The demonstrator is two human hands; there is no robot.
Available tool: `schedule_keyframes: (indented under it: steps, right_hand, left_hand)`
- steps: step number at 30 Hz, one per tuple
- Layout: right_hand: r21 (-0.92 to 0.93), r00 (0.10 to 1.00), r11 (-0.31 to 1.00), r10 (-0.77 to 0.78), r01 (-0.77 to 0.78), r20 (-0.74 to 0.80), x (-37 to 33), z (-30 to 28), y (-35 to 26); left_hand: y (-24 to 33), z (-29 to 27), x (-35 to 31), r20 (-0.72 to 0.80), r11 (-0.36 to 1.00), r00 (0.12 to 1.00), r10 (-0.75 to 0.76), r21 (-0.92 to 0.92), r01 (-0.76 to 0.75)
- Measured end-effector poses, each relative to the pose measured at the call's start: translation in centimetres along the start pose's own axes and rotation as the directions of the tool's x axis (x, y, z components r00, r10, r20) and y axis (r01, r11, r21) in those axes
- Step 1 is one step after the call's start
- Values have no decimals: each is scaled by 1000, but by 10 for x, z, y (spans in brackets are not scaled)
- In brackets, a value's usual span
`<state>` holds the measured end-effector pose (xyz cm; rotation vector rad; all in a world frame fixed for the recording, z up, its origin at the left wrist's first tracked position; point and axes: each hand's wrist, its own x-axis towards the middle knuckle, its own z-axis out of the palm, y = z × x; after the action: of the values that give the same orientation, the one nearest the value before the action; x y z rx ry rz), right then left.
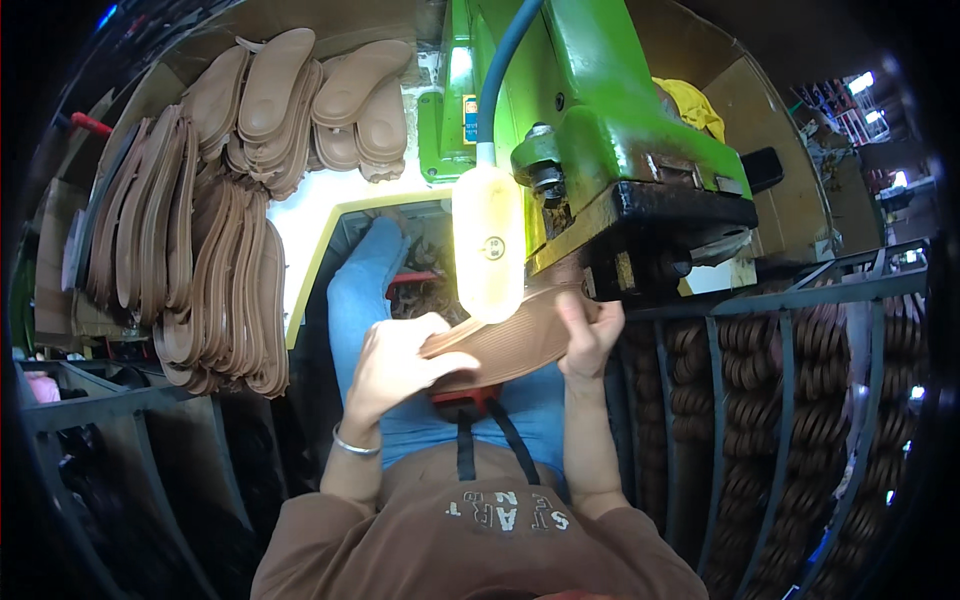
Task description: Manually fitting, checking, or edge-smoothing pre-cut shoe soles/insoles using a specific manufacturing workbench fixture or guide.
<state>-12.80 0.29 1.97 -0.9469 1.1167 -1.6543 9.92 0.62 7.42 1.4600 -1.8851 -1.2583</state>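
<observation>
Left fingers (457, 364) and right fingers (574, 318), partly closed, hold a brown sole (510, 358).
It's over my lap (542, 408), near the green machine (625, 130); maybe I'm doing its edge, so next needs slow turning.

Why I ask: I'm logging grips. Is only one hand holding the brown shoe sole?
No, the left hand grips the brown shoe sole near its left end while the right hand holds its right end.
</observation>
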Motion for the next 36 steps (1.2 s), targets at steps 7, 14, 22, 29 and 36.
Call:
schedule_keyframes:
  steps: [7, 14, 22, 29, 36]
  right_hand:
    - [115, 995, 993, 11, 0, -95, 0, -15, -11]
    - [145, 989, 980, 125, -136, 84, -11, 10, 11]
    - [47, 998, 999, -10, 7, 63, -12, 17, 8]
    - [106, 992, 987, 122, -118, -39, -10, -7, 8]
    - [34, 989, 993, 113, -117, 100, -6, 26, -4]
  left_hand:
    - [-18, -15, 43, -224, 533, 494, 840, 515, -672]
    - [0, -52, 23, -11, 920, 968, 249, 316, -233]
    - [-6, -20, 7, -306, 929, 880, 364, 187, -319]
    - [-4, -1, 13, -247, 955, 923, 295, 100, -279]
    - [-25, 34, -25, -329, 984, 944, 0, -169, -59]
